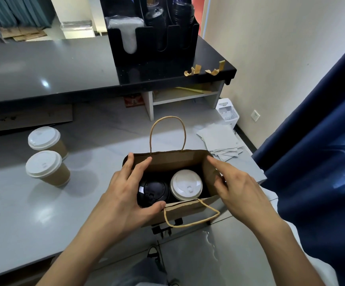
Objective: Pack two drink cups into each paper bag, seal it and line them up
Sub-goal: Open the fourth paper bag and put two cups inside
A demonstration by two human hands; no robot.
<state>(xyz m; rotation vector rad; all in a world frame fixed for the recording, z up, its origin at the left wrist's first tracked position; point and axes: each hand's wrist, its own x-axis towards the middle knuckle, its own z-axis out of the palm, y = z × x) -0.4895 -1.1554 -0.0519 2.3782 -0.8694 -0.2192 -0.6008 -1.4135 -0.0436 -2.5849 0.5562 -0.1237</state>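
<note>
An open brown paper bag [179, 159] with twine handles stands on the grey counter. Inside it sit a cup with a black lid [154, 191] and a cup with a white lid [186, 184], side by side. My left hand [126, 190] grips the bag's left end, fingers over the far rim and thumb on the near rim. My right hand [235, 186] touches the bag's right side wall with extended fingers. Two more brown cups with white lids [43, 139] [43, 165] stand on the counter at the left.
A black cup-and-lid organiser [153, 48] stands on the raised dark counter [43, 67], with curled paper strips [204, 71] beside it. A stack of grey flat papers [219, 141] lies right of the bag. A dark blue curtain [322, 141] hangs at the right.
</note>
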